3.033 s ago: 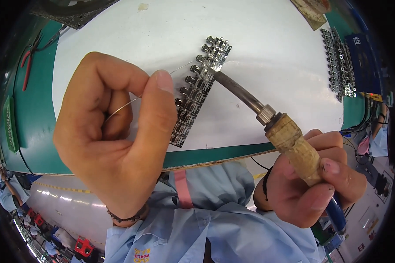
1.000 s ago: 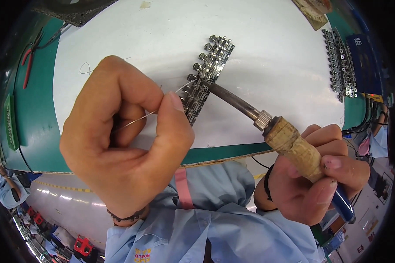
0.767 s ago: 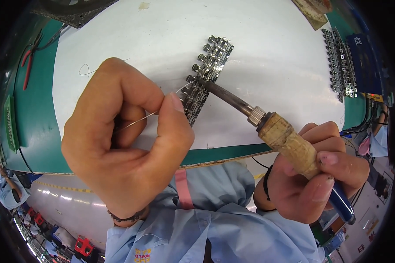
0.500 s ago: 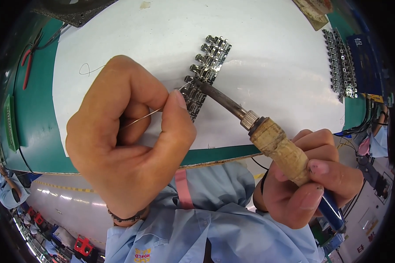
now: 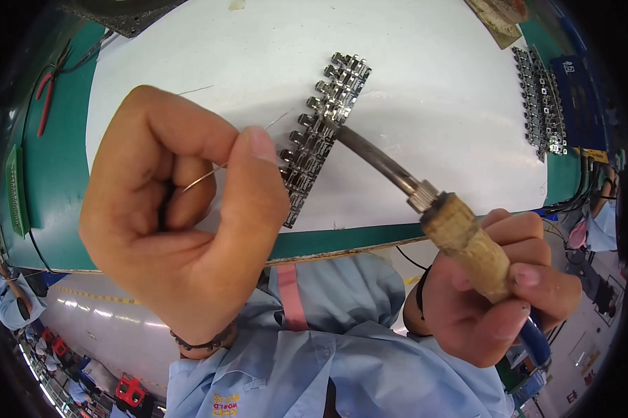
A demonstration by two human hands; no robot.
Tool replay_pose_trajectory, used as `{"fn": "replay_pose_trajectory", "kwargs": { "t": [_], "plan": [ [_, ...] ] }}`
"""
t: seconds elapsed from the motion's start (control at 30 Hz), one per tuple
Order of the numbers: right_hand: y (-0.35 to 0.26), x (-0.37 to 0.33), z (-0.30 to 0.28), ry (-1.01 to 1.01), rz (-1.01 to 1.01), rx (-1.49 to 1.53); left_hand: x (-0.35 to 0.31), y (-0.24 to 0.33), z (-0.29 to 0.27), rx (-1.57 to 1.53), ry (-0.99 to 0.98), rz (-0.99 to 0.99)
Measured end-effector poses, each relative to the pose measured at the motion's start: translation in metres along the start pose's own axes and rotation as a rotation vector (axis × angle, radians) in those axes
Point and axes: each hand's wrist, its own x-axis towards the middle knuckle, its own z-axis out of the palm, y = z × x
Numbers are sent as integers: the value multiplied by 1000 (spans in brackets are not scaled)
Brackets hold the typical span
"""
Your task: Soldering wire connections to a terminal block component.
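My left hand (image 5: 181, 209) pinches a thin solder wire (image 5: 204, 180) between thumb and forefinger; the wire's free end points toward a strip of small circuit boards (image 5: 326, 125) but stands apart from it. That strip carries a row of shiny metal connectors and lies slanted on white paper. My right hand (image 5: 502, 292) is closed round the handle of a soldering iron (image 5: 380, 164), whose grip is wrapped in tan tape. The iron's dark tip reaches the middle of the strip; whether it touches is hard to make out.
White paper (image 5: 453, 90) covers much of the green bench (image 5: 63, 230). More board strips (image 5: 540, 104) lie at the right by a dark blue box (image 5: 582, 104). Red-handled pliers (image 5: 46, 104) and a green board (image 5: 16, 191) lie left. Co-workers sit farther off.
My left hand has drawn back leftward, taking the solder wire's end off the strip. The iron has shifted slightly right, and more of the strip's near end shows.
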Motion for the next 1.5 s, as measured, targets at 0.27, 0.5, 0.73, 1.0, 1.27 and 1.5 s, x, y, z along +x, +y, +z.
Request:
{"fn": "replay_pose_trajectory", "kwargs": {
  "t": [0.27, 0.5, 0.73, 1.0, 1.27, 1.5],
  "plan": [
    [8, 7, -13, -80, 13, 61, -1, -2, 2, 58, -99, 0],
    [9, 15, -21, -164, 50, 76, -2, 1, 7, 64, -119, -14],
    [9, 20, -18, -149, 71, 81, 0, 4, 10, 98, -128, -17],
    [8, 23, -21, -119, 91, 76, 0, 5, 12, 121, -147, -33],
    [4, 27, -17, -99, 101, 79, -1, 2, 11, 95, -174, -39],
    [7, 26, 10, 8, 102, 86, 4, -4, -6, 86, -153, -3]
  ]
}}
